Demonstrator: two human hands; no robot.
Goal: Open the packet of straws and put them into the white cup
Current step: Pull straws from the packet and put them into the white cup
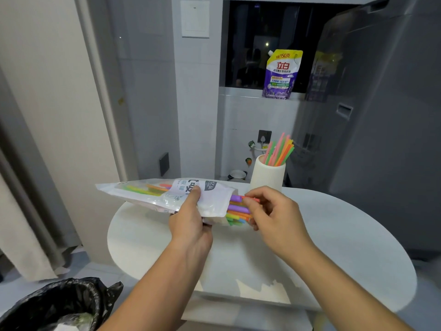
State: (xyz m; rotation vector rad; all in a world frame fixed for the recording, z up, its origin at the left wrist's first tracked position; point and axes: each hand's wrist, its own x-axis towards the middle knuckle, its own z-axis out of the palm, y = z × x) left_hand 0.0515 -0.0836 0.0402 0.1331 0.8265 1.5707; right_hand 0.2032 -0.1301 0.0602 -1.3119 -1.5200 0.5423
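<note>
Packet (164, 195): underside hidden by the left hand (191, 220), print hard to read. Held above the table (334, 240), long axis left-right, open mouth to the right, straws (238, 209) poking out. Left thumb and fingers clamp its middle. Right hand (274, 216) pinches one straw tip. White cup (267, 179) stands behind, with more in it. Soap pouch (281, 75) on the sill. Bin (59, 304) cut off lower left.

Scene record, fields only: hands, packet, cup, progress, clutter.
left hand: grips packet mid-body, over table
right hand: pinches one red straw at packet's open end
packet: open, straw ends stick out on its right
white cup: upright, far side of table, several straws inside
progress: partly done
clutter: detergent pouch on ledge; bin with black bag, lower left
</note>
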